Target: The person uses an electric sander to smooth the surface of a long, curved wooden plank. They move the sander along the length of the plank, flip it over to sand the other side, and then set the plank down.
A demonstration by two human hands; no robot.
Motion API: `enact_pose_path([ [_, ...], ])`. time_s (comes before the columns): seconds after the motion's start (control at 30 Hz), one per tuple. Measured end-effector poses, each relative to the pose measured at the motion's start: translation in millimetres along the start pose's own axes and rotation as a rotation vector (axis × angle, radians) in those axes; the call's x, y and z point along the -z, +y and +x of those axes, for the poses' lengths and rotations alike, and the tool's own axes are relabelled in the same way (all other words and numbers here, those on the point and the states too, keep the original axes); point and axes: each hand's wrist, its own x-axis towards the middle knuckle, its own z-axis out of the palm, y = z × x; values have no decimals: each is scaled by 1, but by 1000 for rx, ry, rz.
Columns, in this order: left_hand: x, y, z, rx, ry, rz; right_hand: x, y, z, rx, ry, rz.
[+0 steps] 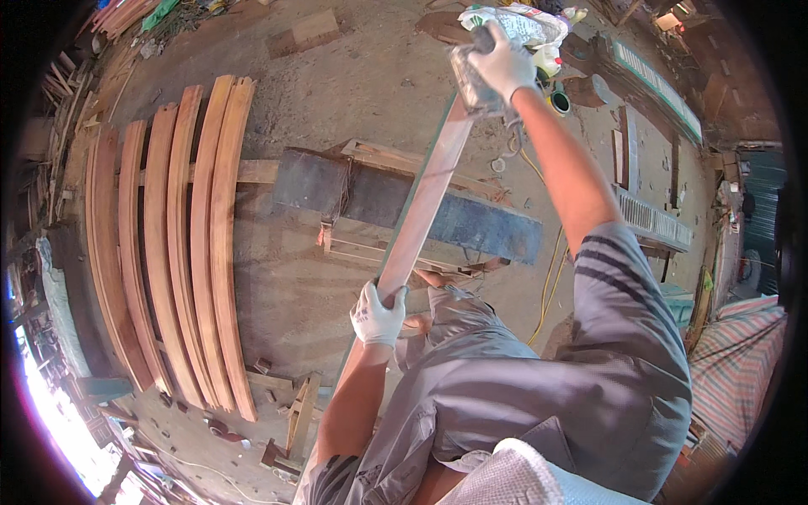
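The gloved left hand clamps the near end of a long, smooth pale plank, while the gloved right hand grips a grey power sander at its far end.

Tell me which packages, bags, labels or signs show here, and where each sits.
Crumpled printed bag: top centre, on the ground behind the right hand; white with green and red patches.
Long sign board: upper right, lying flat; narrow, pale face, green border.
No screens visible.

Six planks lie stacked; two gloved hands hold one plank.
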Motion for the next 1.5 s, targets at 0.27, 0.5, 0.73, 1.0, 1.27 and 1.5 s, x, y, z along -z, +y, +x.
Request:
enact_pose_path([
  [0.27,-10,-7,6,13,55,-83,15,-68,-203,106,-91,177],
  [0.5,-17,-17,4,39,68,-39,14,-41,-154,122,-13,119],
  [0.73,-20,-23,-4,56,96,-13,-13,29,28,1,-20,38],
  [1.0,-7,-11,-3,111,28,-3,-8,20,0,171,-161,-35],
  [1.27,-17,-15,2,133,76,-51,10,-45,-195,543,-178,167],
  [1.5,-22,-8,0,154,426,-144,31,-86,-297,682,-524,221],
])
